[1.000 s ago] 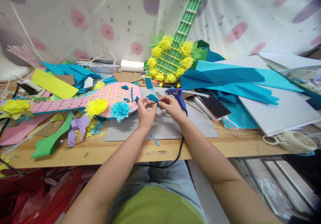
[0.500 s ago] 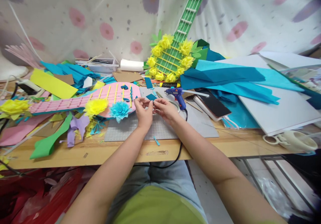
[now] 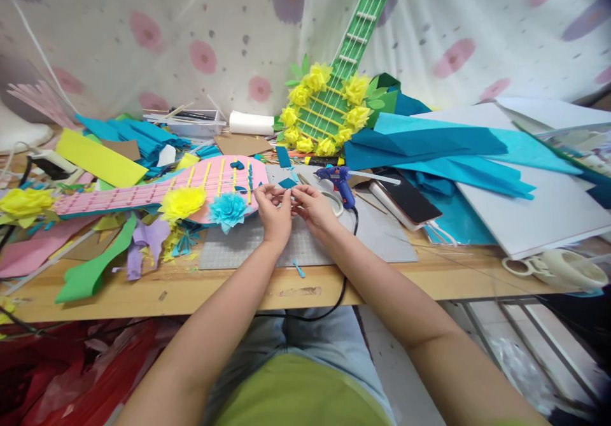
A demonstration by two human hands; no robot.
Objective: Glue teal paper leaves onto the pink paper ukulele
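messy wooden bench (image 3: 191, 292), grey mat (image 3: 233, 248), flowery curtain (image 3: 205, 6) behind | left hand (image 3: 275, 213) + right hand (image 3: 314, 209) pinched narrow, couldn't tell on what | sat closer than 1 s earlier

A hand could slide over the bare gray mat (image 3: 386, 241) on its near right side, or over the smaller bare patch at near left, between the blue flower (image 3: 228, 211) and the left arm (image 3: 238, 298). The pink guitar (image 3: 153, 195) blocks the left, the glue gun (image 3: 340, 184) and its black cord (image 3: 344, 279) get in the way of the right hand (image 3: 312, 209), and the phone (image 3: 414, 195) and green guitar (image 3: 329, 104) stop things farther back. It's hard to see how much room there is under the fingers.
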